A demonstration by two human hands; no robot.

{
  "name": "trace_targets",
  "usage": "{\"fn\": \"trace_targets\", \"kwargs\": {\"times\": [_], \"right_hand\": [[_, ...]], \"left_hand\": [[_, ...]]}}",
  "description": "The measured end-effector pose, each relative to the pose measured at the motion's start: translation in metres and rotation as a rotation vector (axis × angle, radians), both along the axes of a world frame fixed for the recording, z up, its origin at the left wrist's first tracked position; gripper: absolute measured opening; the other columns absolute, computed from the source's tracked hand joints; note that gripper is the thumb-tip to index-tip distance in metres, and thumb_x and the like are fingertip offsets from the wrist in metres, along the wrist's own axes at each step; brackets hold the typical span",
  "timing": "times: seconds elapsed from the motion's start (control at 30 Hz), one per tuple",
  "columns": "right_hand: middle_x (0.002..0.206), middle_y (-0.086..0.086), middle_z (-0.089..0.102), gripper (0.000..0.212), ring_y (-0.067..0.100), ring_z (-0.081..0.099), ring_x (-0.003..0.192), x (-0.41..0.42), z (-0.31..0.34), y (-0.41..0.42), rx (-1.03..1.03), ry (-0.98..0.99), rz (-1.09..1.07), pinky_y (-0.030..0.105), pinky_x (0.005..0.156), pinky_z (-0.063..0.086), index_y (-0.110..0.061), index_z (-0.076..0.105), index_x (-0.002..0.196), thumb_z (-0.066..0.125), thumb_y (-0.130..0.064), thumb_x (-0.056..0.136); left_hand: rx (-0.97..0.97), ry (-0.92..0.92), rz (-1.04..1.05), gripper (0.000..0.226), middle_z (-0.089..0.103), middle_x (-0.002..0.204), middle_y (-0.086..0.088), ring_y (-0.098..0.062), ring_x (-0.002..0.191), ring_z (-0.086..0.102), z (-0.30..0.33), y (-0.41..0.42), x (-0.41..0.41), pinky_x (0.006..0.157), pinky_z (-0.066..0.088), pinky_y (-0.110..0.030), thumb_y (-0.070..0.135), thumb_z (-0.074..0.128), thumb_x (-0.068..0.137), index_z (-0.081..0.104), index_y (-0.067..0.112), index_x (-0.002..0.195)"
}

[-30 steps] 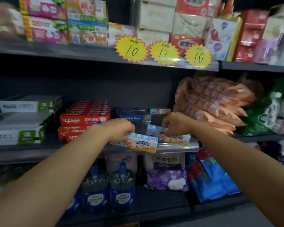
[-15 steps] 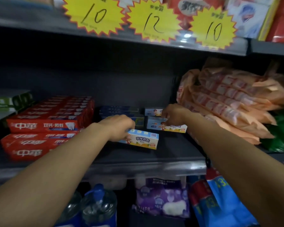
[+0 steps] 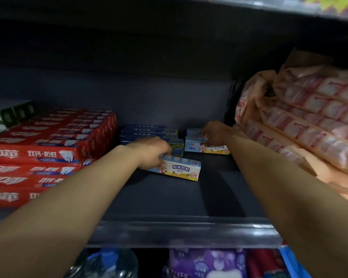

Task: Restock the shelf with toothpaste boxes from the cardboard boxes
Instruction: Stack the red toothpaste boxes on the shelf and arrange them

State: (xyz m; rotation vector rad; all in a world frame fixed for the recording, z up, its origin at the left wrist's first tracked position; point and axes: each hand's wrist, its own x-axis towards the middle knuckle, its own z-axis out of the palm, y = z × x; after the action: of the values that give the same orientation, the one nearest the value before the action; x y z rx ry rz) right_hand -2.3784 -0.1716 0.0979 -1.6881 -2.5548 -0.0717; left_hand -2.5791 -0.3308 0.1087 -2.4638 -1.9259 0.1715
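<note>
Both my arms reach deep into the dark middle shelf (image 3: 181,227). My left hand (image 3: 151,152) grips a small light-blue children's toothpaste box (image 3: 181,170) that rests on the shelf floor, its printed face toward me. My right hand (image 3: 215,133) holds a second box of the same kind (image 3: 197,146) further back, in front of another like box (image 3: 192,132) against the rear wall. Between the hands lies a low stack of dark blue toothpaste boxes (image 3: 149,131).
Red toothpaste boxes (image 3: 48,149) are stacked in rows at the left, with green-and-white boxes (image 3: 6,115) beyond them. Peach-coloured wrapped packs (image 3: 301,125) pile up at the right. Water bottles (image 3: 107,263) and purple packs (image 3: 205,263) sit on the shelf below.
Both hands have pushed their boxes from the shelf's front edge toward the back. My head has moved closer, so the upper shelf and price tags have left the view.
</note>
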Motion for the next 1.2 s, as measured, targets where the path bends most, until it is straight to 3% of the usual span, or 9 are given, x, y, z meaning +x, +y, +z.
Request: {"fn": "trace_targets", "kwargs": {"times": [0.4,0.87,1.2], "right_hand": [[0.130,0.011,0.058,0.041,0.030,0.056,0.118,-0.004,-0.012,0.037,0.077,0.027,-0.020,0.035,0.097,0.046,-0.018,0.063,0.121,0.069,-0.017,0.081],[0.127,0.015,0.055,0.038,0.033,0.053,0.117,-0.004,-0.013,0.049,0.166,0.023,-0.029,0.037,0.097,0.045,-0.014,0.062,0.121,0.069,-0.016,0.084],[0.129,0.016,0.053,0.038,0.033,0.052,0.119,-0.004,-0.013,0.048,0.160,0.023,-0.006,0.035,0.097,0.042,-0.012,0.059,0.124,0.066,-0.016,0.087]], "left_hand": [[-0.011,-0.040,-0.012,0.038,0.055,0.126,-0.002,-0.024,0.110,0.054,-0.010,0.022,-0.007,0.089,0.048,-0.039,0.034,0.062,0.091,0.055,0.024,0.126],[-0.010,-0.055,-0.024,0.037,0.055,0.122,-0.004,-0.024,0.106,0.054,-0.011,0.034,-0.001,0.082,0.045,-0.034,0.033,0.063,0.091,0.056,0.020,0.124],[-0.016,-0.065,-0.017,0.034,0.058,0.118,-0.003,-0.023,0.103,0.055,-0.013,0.038,0.001,0.088,0.049,-0.042,0.033,0.064,0.090,0.058,0.021,0.121]]}}
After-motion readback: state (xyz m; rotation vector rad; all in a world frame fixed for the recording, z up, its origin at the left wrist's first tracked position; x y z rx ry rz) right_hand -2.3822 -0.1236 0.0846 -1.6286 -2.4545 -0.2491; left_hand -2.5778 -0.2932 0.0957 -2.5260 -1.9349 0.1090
